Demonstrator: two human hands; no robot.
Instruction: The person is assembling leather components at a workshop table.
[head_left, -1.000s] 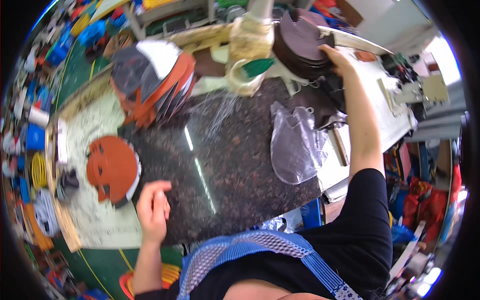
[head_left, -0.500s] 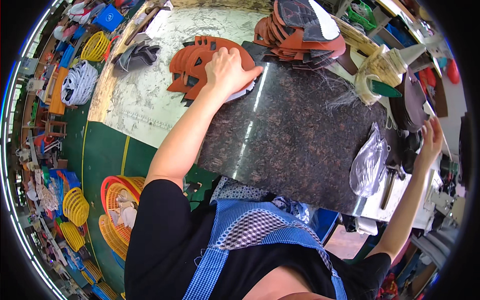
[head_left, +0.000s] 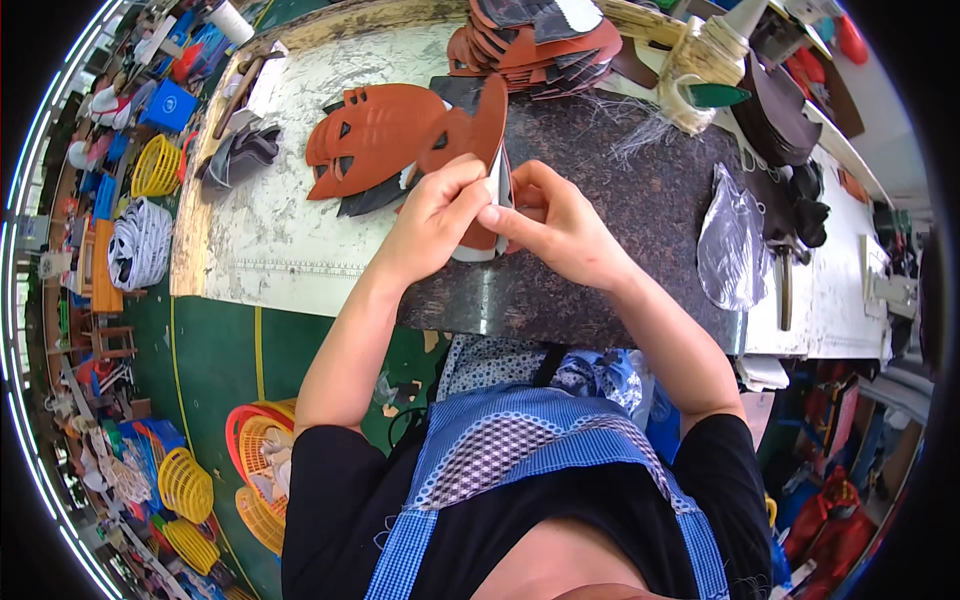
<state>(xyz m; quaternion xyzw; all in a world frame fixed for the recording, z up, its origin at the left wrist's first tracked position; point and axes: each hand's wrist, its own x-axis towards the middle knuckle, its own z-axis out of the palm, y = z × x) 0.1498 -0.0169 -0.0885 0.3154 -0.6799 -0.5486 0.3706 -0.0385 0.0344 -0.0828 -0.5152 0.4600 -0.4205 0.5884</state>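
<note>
A reddish-brown leather shoe upper piece (head_left: 488,122) with a pale lining edge stands on its side over the dark stone slab (head_left: 620,270). My left hand (head_left: 432,220) is closed on its near left side. My right hand (head_left: 565,228) pinches its edge from the right, thumb close to the left fingers. The fingertips hide part of the piece. Left of my hands lies a pile of similar cut-out brown pieces (head_left: 370,135), dark ones showing underneath. Farther back, a taller stack of brown and black pieces (head_left: 540,48) sits past the slab's far edge.
A thread cone (head_left: 690,75) with a green-tipped tool stands back right, loose threads beside it. A crinkled plastic-like sheet (head_left: 735,240) and a hammer (head_left: 786,290) lie to the right. Dark pieces (head_left: 240,158) lie at left. Baskets (head_left: 262,450) stand below the table's left side.
My left hand has lifted a brown piece off the left pile and brought it right and nearer. My right hand has come in from the far right and taken hold of it.
</note>
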